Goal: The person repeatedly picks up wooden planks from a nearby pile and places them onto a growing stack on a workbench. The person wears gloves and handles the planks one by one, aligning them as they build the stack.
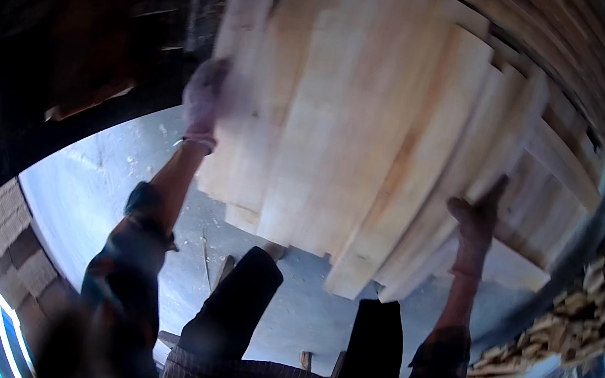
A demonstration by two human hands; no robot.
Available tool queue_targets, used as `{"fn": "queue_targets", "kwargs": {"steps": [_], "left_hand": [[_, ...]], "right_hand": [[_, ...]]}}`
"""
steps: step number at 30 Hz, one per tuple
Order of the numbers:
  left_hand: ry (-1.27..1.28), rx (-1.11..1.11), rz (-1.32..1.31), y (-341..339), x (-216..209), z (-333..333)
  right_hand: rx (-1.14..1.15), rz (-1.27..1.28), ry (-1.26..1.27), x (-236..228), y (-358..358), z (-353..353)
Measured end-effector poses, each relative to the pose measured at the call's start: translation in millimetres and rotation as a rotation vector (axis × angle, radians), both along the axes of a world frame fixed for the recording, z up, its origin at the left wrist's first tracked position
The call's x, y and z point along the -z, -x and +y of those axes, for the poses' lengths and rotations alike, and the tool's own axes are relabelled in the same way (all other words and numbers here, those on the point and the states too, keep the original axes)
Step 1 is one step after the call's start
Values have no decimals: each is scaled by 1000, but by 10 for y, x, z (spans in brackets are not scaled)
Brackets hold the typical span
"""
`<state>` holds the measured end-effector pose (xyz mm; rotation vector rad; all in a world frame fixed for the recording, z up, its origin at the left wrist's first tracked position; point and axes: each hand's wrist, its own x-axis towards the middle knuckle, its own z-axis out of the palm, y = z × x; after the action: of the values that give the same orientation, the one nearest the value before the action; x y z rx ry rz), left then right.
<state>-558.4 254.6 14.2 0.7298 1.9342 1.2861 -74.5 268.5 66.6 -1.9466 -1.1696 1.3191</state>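
Note:
Pale wooden boards (328, 115) lie side by side in a wide row before me, their near ends uneven. My left hand (204, 98), in a light glove, is at the outer edge of the leftmost board (244, 42); motion smears its fingers. On the row's right side, my gloved right hand (475, 225) grips the edge of a wooden board (501, 140), its thumb apart from the fingers. The boards' far ends reach toward the top of the view.
More flat boards (541, 199) lie beyond my right hand. A heap of short wood pieces (569, 327) is at the right. Long stacked timber (571, 41) runs along the far right. Pale floor (121, 156) shows under the boards, and brown blocks (9, 241) stand at the left.

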Motion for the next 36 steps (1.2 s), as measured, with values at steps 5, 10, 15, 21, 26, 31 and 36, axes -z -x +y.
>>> {"fn": "queue_targets", "kwargs": {"steps": [5,10,15,21,26,31,36], "left_hand": [[240,141,277,-55,-103,-385],[276,213,298,403,139,-576],[304,72,89,45,-120,-395],[324,49,45,137,-110,-432],[523,184,659,-232,-509,-358],[97,-101,-146,-1085,-1028,-718],[-275,108,-1103,-1730,-892,-1416]], "right_hand": [[-281,-690,105,-276,-480,159],[-235,-714,-26,8,-539,176],[-310,-706,34,-97,-570,182],[-318,-584,-125,-249,1042,-229],[-321,-744,253,-491,1631,9],[-277,-438,254,-703,1154,66],[-520,-110,326,-1245,1038,-275]]}}
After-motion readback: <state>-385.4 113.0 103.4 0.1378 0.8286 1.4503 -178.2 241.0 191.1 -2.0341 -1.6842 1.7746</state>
